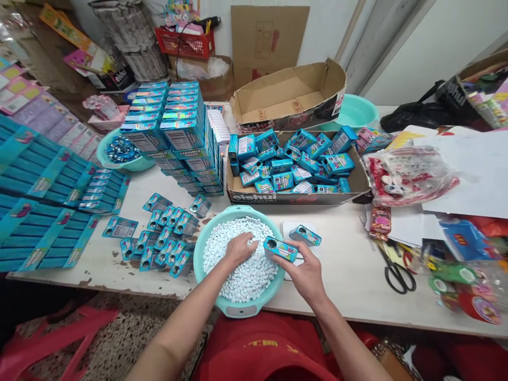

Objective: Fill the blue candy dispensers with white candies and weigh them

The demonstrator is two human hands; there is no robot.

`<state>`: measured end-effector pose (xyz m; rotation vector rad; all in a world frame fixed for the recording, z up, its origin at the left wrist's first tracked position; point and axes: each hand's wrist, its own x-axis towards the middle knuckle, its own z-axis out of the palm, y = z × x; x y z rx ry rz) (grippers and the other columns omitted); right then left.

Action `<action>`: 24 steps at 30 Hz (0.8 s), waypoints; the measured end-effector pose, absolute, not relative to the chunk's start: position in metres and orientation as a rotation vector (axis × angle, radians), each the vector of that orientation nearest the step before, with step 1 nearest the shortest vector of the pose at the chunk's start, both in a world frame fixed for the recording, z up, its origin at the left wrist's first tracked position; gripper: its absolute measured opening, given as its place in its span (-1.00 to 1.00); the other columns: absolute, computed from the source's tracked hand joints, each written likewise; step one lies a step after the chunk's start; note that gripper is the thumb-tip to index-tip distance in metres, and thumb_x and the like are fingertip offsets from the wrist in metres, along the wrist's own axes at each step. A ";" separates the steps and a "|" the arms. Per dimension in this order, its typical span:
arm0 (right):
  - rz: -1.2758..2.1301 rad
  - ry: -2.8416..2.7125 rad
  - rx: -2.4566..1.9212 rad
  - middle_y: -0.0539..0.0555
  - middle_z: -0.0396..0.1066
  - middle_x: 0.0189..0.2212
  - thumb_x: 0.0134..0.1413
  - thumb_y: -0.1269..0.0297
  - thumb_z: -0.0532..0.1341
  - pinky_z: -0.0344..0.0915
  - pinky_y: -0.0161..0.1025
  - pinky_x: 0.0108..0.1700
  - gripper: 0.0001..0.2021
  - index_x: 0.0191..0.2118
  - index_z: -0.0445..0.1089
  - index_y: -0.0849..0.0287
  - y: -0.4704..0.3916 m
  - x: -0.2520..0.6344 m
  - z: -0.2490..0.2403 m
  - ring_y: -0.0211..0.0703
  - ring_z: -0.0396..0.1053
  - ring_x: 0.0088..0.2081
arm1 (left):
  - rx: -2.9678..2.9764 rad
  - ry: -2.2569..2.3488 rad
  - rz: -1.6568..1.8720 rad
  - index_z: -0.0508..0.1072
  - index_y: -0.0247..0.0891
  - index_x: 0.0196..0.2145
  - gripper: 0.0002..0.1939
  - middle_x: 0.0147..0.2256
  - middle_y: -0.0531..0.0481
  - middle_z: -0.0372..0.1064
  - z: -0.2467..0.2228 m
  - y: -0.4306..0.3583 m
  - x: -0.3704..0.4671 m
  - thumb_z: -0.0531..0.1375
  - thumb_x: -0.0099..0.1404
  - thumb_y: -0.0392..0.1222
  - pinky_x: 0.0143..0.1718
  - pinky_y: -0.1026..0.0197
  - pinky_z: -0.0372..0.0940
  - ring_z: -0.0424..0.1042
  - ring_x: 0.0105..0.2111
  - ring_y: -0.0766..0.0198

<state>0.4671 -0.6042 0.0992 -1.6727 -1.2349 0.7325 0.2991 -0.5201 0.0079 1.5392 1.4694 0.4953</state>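
head view: shows, at the centre of the frame, left hand (240,250) dipped into white pellets (250,283) in a turquoise bowl (199,254), impossible to tell whether grasping any; just right of centre, right hand (307,272) gripping a blue box (284,251) with a round hole (271,244). probably best to keep the hole facing up, squeeze lightly and lift few pellets at once.

Left hand (238,250) in white pellets (248,280); right hand (306,271): box (282,251).
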 end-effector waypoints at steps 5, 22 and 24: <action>0.722 -1.376 -1.678 0.06 0.44 -0.31 -0.11 0.13 0.33 0.33 -0.12 -0.18 -0.72 -0.24 0.40 0.10 -0.601 0.460 0.096 -0.04 0.41 -0.23 | 0.974 1.441 0.787 0.26 -0.24 -0.64 -0.65 -0.64 0.10 0.17 0.024 -0.525 0.288 0.20 0.00 0.09 -0.52 0.29 0.11 0.19 -0.60 0.34; 0.586 -1.708 -1.698 0.04 0.47 -0.30 -0.09 0.24 0.31 0.21 -0.12 -0.20 -0.77 -0.23 0.38 0.08 -0.588 0.422 0.108 0.00 0.40 -0.20 | 0.495 1.048 1.370 0.29 -0.27 -0.49 -0.81 -0.54 0.09 0.33 0.117 -0.530 0.303 0.24 0.05 -0.14 -0.45 0.27 0.29 0.37 -0.55 0.36; 0.600 -1.710 -1.695 0.04 0.47 -0.30 -0.09 0.24 0.31 0.21 -0.13 -0.20 -0.77 -0.24 0.38 0.08 -0.586 0.423 0.107 0.00 0.40 -0.20 | 0.479 1.079 1.359 0.28 -0.27 -0.50 -0.79 -0.54 0.10 0.32 0.116 -0.529 0.304 0.25 0.04 -0.14 -0.49 0.29 0.26 0.36 -0.57 0.38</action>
